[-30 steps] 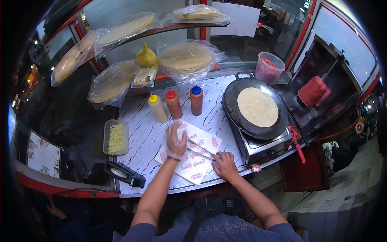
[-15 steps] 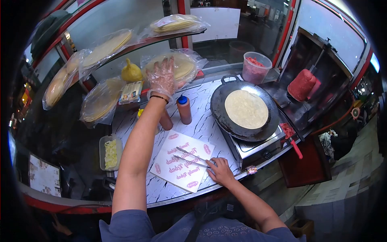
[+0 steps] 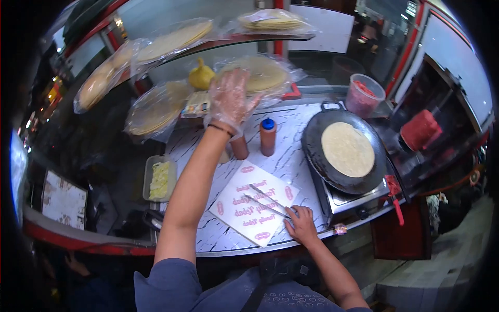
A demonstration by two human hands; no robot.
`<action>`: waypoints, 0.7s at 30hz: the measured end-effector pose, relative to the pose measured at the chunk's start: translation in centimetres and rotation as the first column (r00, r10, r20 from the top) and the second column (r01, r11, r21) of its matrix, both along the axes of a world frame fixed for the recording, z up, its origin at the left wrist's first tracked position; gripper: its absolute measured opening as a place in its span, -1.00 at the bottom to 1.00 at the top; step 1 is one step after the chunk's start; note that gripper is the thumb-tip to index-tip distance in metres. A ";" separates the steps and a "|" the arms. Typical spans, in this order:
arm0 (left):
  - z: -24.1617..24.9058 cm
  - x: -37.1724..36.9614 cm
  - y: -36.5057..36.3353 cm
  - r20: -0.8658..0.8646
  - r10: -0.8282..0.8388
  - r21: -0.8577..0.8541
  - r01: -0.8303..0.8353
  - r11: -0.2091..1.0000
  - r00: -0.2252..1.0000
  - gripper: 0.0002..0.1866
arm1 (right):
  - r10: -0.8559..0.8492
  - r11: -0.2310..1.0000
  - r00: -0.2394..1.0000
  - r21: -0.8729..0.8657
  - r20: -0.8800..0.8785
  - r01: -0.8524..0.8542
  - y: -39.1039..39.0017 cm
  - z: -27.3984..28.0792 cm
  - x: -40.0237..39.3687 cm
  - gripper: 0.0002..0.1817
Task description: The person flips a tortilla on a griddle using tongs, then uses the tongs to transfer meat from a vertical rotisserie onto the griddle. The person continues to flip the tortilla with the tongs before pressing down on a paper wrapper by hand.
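Note:
My left hand (image 3: 230, 99), in a clear plastic glove, reaches across the counter with its fingers stretched out. It lies against the near left side of a plastic bag of flatbreads (image 3: 264, 74); I see nothing gripped in it. My right hand (image 3: 302, 224) is bare and closed around the end of metal tongs (image 3: 267, 200). Those tongs rest over printed wrapping paper (image 3: 244, 221) on the counter. A round flatbread (image 3: 347, 150) lies flat on the black griddle pan (image 3: 315, 151). Two sauce bottles, one a blue-capped bottle (image 3: 267, 140), stand between my left forearm and the griddle.
A tub of shredded cabbage (image 3: 159, 179) sits left of my forearm. Behind the griddle stands a bucket of red meat (image 3: 365, 96), with a meat spit (image 3: 421, 130) to its right. Bagged flatbreads (image 3: 273, 20) occupy the glass shelf above. A red-handled knife (image 3: 398, 210) lies beside the stove.
The view has swung left, so the scene sits further right. My left hand has slid slightly left along the bag of flatbreads. My right hand still holds the tongs over the paper.

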State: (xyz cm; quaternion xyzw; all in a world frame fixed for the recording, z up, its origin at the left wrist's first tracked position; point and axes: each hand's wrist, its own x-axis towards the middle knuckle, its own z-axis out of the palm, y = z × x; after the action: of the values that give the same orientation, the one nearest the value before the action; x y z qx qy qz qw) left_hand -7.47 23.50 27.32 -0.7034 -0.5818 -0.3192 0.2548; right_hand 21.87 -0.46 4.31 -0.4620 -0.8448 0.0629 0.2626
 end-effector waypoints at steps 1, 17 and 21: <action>0.5 -1.7 -2.4 0.037 0.024 0.127 -0.028 0.991 0.999 -0.29 | -0.006 1.000 1.000 -0.011 0.006 0.006 0.0 0.3 -0.1 -0.48; -1.7 -34.1 -8.2 0.520 0.607 -0.175 -0.621 0.764 0.601 -0.50 | 0.007 1.000 0.999 -0.001 0.041 -0.007 0.2 0.4 -0.4 -0.48; -1.4 -35.4 -5.9 0.678 0.609 -0.562 -0.243 0.791 0.411 -0.50 | 0.000 1.000 1.000 -0.006 0.028 0.000 0.1 0.2 -0.3 -0.48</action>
State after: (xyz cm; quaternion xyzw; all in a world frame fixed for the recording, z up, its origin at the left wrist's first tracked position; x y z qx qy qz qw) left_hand -42.86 17.64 25.88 -0.3208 -0.8415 -0.4176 -0.1206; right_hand 21.52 -0.32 4.52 -0.4634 -0.8482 0.0590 0.2497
